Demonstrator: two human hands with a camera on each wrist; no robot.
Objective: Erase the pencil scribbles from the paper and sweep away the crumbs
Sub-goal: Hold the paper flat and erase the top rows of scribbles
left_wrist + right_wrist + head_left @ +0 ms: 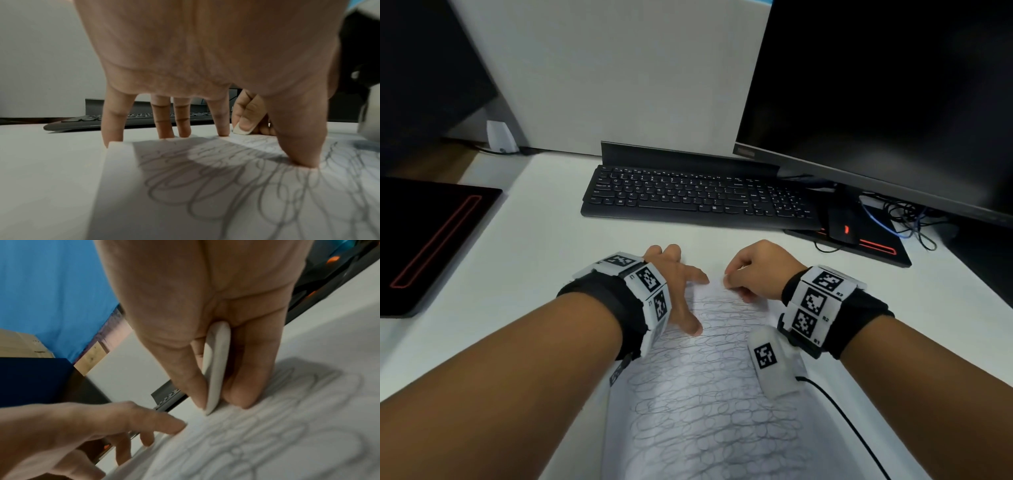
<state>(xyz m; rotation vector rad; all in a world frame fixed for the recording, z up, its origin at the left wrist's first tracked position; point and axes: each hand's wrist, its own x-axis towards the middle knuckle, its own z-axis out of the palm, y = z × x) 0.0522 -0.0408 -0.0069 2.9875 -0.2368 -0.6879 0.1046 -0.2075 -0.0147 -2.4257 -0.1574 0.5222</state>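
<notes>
A white sheet of paper (pixel 709 404) covered in looping pencil scribbles (pixel 698 421) lies on the desk in front of me. My left hand (pixel 681 291) is spread flat, with its fingertips (pixel 306 160) pressing the paper's far left corner. My right hand (pixel 753 270) pinches a flat white eraser (pixel 216 369) between thumb and fingers. The eraser's tip touches the paper near its top edge. In the left wrist view the eraser (pixel 240 129) shows beyond my fingers. I see no crumbs.
A black keyboard (pixel 695 195) lies just beyond the paper. A monitor (pixel 893 85) stands at the back right above a mouse (pixel 842 222), a mat and tangled cables (pixel 907 219). A dark pad (pixel 431 236) lies at the left. A black cable (pixel 842 418) trails from my right wrist.
</notes>
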